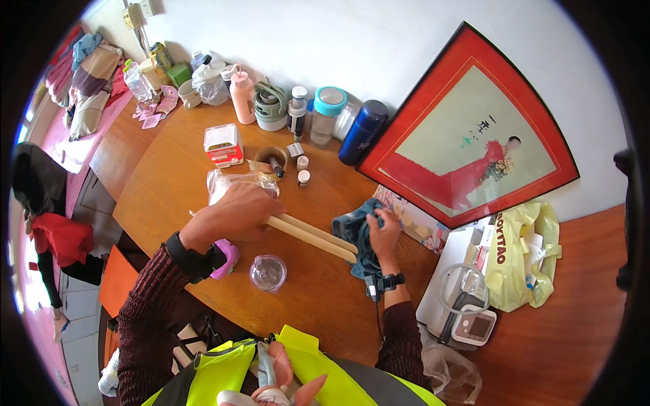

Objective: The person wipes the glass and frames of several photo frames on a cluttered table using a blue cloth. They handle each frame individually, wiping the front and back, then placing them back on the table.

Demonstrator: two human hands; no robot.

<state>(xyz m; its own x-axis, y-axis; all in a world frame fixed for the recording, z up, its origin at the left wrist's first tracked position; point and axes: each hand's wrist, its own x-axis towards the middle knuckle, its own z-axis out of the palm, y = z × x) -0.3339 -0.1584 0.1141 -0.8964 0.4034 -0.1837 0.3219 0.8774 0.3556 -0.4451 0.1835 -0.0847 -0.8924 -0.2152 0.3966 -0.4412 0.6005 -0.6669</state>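
Note:
My left hand (241, 210) grips two long, pale wooden sticks (315, 237) at their near ends. They slant down to the right over the table, their far ends against a dark blue-grey cloth (355, 228). Bunched fingers of my right hand (384, 233) hold that cloth at its right side. Behind my left hand lies a transparent plastic bag (221, 182), partly hidden by the hand. A transparent lidded cup (268, 273) stands below the sticks. Close to my left wrist is a purple object (226, 259), half covered by the wrist strap.
Bottles and flasks, including a blue flask (364, 133), line the wall. A red framed picture (472, 127) leans there. To the right lie a blood pressure monitor (473, 327) and a yellow plastic bag (523, 259). A tape roll (264, 155) sits mid-table. Another person (56, 238) is at left.

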